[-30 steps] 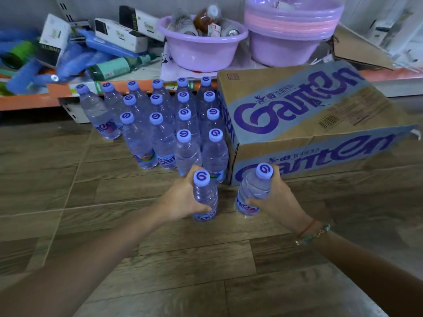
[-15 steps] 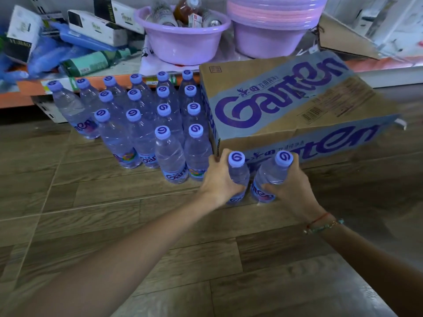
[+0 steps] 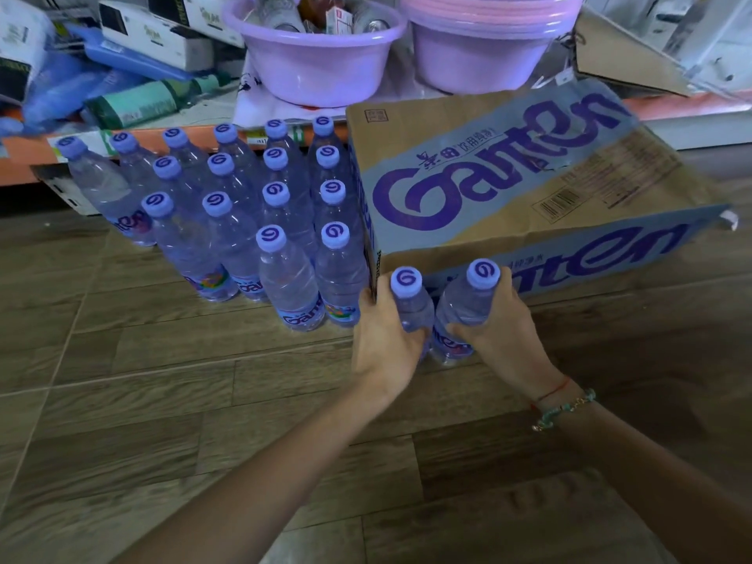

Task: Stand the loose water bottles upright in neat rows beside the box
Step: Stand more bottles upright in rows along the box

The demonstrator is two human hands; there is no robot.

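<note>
A brown and blue Ganten cardboard box (image 3: pixel 508 185) lies on the wooden floor. Left of it, several clear water bottles (image 3: pixel 252 221) with purple caps stand upright in rows. My left hand (image 3: pixel 386 339) grips one upright bottle (image 3: pixel 411 303) at the box's near left corner. My right hand (image 3: pixel 500 331) grips a second bottle (image 3: pixel 468 307), tilted slightly, right beside the first and against the box's front face. The lower parts of both held bottles are hidden behind my fingers.
Behind the rows runs a low orange shelf edge (image 3: pixel 24 156) carrying two lilac basins (image 3: pixel 317 54), white boxes (image 3: pixel 154 34) and blue packets. A loose cardboard flap (image 3: pixel 622 63) sits at the back right. Wooden floor (image 3: pixel 162 400) stretches in front of the rows.
Both hands carried their bottles forward and to the right, from open floor in front of the rows to the box's near left corner and front face.
</note>
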